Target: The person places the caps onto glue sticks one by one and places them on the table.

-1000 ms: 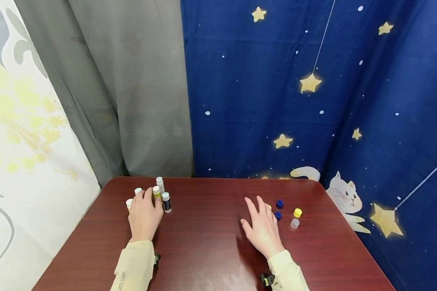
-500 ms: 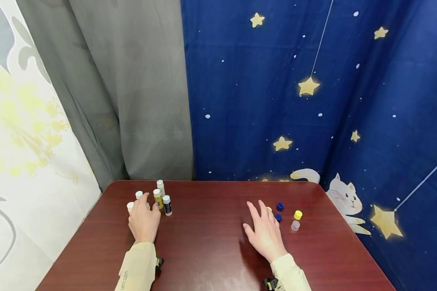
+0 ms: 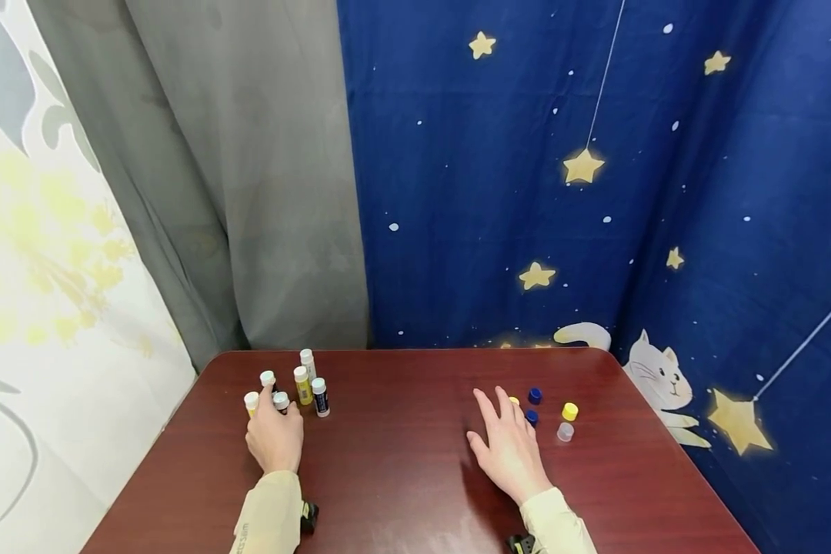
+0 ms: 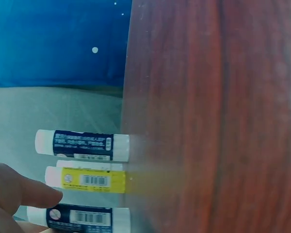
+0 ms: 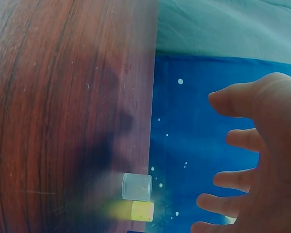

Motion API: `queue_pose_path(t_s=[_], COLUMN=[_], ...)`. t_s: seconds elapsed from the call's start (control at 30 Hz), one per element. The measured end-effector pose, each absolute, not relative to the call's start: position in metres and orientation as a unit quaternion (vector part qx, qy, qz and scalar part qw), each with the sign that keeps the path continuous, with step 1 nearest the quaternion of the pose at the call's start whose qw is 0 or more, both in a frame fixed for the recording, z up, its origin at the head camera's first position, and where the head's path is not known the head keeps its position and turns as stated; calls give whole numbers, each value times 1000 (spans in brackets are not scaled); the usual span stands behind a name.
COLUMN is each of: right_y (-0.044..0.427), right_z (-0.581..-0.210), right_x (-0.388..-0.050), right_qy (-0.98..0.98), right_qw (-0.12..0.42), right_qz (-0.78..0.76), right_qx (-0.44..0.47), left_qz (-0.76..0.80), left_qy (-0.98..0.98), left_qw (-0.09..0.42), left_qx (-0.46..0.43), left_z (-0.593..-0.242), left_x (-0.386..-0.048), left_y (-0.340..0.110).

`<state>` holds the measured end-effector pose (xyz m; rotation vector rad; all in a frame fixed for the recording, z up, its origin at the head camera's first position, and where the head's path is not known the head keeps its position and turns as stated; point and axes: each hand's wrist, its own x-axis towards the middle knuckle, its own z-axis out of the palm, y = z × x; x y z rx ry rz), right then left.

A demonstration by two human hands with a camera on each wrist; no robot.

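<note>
My left hand (image 3: 275, 438) is at the left side of the table, its thumb and index finger pinching a dark-labelled glue stick (image 3: 281, 402) with a white cap. In the left wrist view that dark glue stick (image 4: 89, 217) stands upright on the table. Just right of the hand stand a yellow glue stick (image 3: 303, 387), another dark one (image 3: 321, 398) and a white one (image 3: 308, 362). Past its fingers are two more, one yellow (image 3: 251, 402) and one dark (image 3: 268, 380). My right hand (image 3: 511, 454) hovers with fingers spread, holding nothing, beside several small caps.
The caps at the right are blue (image 3: 535, 396), blue (image 3: 531, 418), yellow (image 3: 570, 412), clear (image 3: 565, 432) and a partly hidden yellow (image 3: 515, 402). Curtains (image 3: 485, 192) hang behind the far edge of the red-brown table (image 3: 388, 462).
My left hand has drawn back slightly from the yellow glue stick, its thumb moving left towards the index finger around the dark one. The right hand stays nearly still; the head view shifts slightly.
</note>
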<state>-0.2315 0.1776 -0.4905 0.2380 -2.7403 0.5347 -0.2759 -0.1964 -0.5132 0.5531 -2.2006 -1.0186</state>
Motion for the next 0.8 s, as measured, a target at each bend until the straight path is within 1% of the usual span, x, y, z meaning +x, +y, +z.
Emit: queue_pose_path(t_s=[0.13,0.27,0.5,0.63,0.8], right_y=[178,178,181,182,183], right_z=[-492,-492,-493,-495,-498], right_x=[-231,-232,-232,-232,-234], right_qy=[-966,-967,-966,-965,-964], right_qw=[161,152,158,163,170], right_qz=[188,189,191,191,190], right_qx=[79,75,72,77,78], left_qz=[-394,-400,-414,-412,-401], left_qy=[-838,-835,-834,-834,-837], left_qw=[298,287,269,267,278], left_qx=[233,245,247,252,246], left_z=[-522,-525,-527,-529,-527], left_x=[-275,-277,-279,-278,-280], left_y=[-197,-199,-202,-204,-205])
